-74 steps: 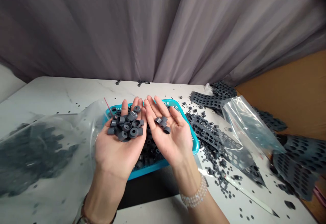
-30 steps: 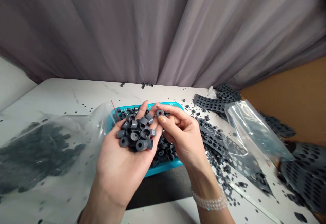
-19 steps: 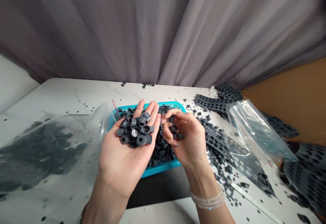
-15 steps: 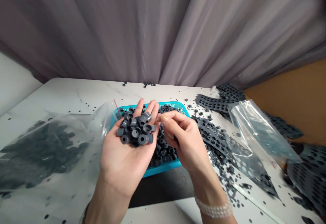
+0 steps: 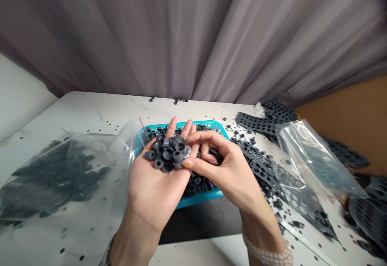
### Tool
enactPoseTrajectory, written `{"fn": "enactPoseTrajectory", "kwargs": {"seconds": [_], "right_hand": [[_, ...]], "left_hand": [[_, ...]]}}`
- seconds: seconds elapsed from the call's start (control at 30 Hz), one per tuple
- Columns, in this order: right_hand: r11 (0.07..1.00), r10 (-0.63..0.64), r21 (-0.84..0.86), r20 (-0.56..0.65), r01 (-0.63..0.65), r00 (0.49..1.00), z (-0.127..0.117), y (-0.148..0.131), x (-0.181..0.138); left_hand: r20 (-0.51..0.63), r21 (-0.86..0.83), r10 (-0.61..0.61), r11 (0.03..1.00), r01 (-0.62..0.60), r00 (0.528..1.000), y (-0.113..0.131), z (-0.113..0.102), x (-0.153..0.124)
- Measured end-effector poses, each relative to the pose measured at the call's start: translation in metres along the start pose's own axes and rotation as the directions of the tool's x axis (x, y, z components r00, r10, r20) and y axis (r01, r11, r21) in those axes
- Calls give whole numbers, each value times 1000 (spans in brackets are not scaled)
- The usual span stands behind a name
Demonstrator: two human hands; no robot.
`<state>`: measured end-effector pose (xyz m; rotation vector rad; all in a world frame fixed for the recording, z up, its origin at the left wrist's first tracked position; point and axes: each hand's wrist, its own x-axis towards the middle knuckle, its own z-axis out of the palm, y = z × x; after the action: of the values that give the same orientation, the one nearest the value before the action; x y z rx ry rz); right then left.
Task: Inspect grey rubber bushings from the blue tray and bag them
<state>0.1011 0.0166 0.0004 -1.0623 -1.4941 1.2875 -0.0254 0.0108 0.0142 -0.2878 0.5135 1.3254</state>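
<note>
Turquoise plastic forms the basket [image 5: 205, 197] under and beyond both hands, and from where I stand I can see it heaped with dark grey rings [image 5: 201, 185]. Left of the left hand [image 5: 161, 177], a clear bag [image 5: 122, 143] slumps on the desk [image 5: 90, 108], with a mass of dark pieces [image 5: 54, 177] showing through it.

That left hand lies palm up with fingers spread, bearing a pile of small grey caps [image 5: 167, 153] across the palm and the base of the fingers. The right hand [image 5: 186, 149] comes in from the side, its thumb and forefinger meeting a cap at the pile's near-right edge; its other fingers curl around a few loose parts [image 5: 215, 153], too shadowed to count.

To the right of the right hand lie perforated sheets [image 5: 256, 122], scattered bits and a flat clear pouch [image 5: 326, 165].
</note>
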Motion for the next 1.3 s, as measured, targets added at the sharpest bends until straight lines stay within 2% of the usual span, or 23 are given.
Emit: {"fn": "enactPoseTrajectory", "kwargs": {"seconds": [0.2,0.47,0.63,0.73,0.87,1.03,1.13,1.3], "right_hand": [[999,26,-46,-33,-28,999,-3,4,3],[994,104,-22,-70,-106,992,-6,3,2],[992,107,-66,6,-106,994,-6,0,-1],[988,151,9,31,-151,988,-6,4,0],[945,212,238,72,-223,975,-8,9,3],[863,218,454,65,-223,974,-9,14,7],[845,213,500,9,-189,977,-7,17,9],[875,195,468,-105,-125,975,-4,23,12]], "left_hand": [[-123,8,-39,999,40,992,-2,3,-1],[-123,-31,-11,999,7,992,0,3,-2],[-107,-38,0,999,-4,994,-1,5,-3],[-101,-52,-15,999,10,995,-1,5,-2],[-91,-77,-20,997,13,996,-3,6,-3],[-82,-101,-12,995,3,997,-6,6,-3],[-77,-93,-14,996,7,997,-8,5,-3],[-104,-81,-27,997,19,994,-11,3,0]]}}
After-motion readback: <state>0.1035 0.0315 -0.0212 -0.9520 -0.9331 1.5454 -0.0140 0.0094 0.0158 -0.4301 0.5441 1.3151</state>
